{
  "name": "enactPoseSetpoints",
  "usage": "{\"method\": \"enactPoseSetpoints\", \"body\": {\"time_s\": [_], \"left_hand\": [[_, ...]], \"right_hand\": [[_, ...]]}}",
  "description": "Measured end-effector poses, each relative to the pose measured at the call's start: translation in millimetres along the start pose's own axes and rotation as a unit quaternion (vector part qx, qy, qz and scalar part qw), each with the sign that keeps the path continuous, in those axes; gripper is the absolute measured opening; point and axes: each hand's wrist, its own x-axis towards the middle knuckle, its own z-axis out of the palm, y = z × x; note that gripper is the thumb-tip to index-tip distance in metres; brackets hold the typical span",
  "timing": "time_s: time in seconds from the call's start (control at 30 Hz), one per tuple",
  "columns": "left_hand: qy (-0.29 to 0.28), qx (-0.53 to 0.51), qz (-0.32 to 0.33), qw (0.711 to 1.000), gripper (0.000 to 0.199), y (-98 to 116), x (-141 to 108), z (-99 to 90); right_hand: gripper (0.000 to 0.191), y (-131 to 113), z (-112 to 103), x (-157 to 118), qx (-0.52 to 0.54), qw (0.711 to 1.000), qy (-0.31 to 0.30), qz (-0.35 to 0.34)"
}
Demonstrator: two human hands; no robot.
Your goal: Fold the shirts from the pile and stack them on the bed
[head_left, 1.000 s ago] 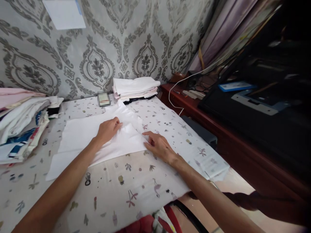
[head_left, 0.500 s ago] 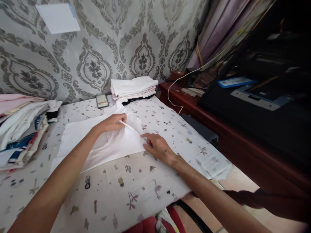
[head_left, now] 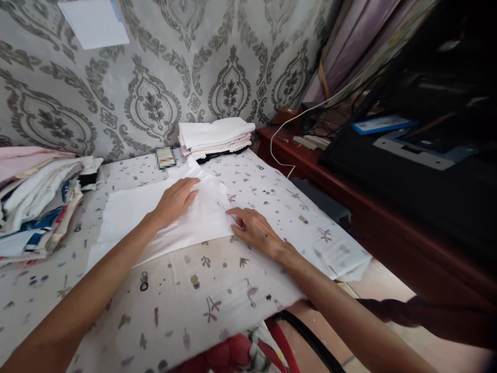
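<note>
A white garment (head_left: pixel 205 207) lies folded and mostly flat on the patterned sheet (head_left: pixel 186 290), with soft creases near my left hand. My left hand (head_left: pixel 176 199) rests palm down on the middle of it, its fingers stretched out and the thumb a little apart. At the garment's right edge is my right hand (head_left: pixel 254 233). Its fingers are curled, with forefinger and thumb at the cloth's edge; the other fingertips are hidden beneath the hand.
A heap of folded clothes (head_left: pixel 42 197) lies at the left. Against the papered wall stands a neat stack of white and pink clothes (head_left: pixel 215 137), with a small blurred packet (head_left: pixel 165 157) beside it. A dark red wooden cabinet (head_left: pixel 349 207) and a white cable (head_left: pixel 274 147) are on the right.
My left hand has let go of the pinched, raised fold of the white garment and now lies flat on it. The cloth is smoother; my right hand has stayed at the edge.
</note>
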Motion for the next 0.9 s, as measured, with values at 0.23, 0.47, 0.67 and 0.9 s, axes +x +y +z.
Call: {"method": "enactPoseSetpoints", "body": {"time_s": [0.23,0.47,0.67,0.9], "left_hand": [[-0.190,0.019,0.043,0.981,0.067,1.7,-33.2,20.3],[-0.185,0.037,0.036,0.981,0.066,2.0,-33.2,20.0],[-0.180,0.043,0.038,0.982,0.067,1.8,-34.5,21.4],[-0.155,0.054,0.029,0.986,0.066,2.3,-37.2,24.6]], "right_hand": [[0.043,-1.8,-3.6,-2.4,0.016,1.000,0.000,0.012],[0.041,8.2,-19.6,-7.4,0.092,0.993,0.053,0.043],[0.037,-26.0,-14.8,-0.6,0.071,0.993,0.067,-0.061],[0.075,-43.2,39.5,25.3,-0.108,0.984,-0.085,-0.115]]}}
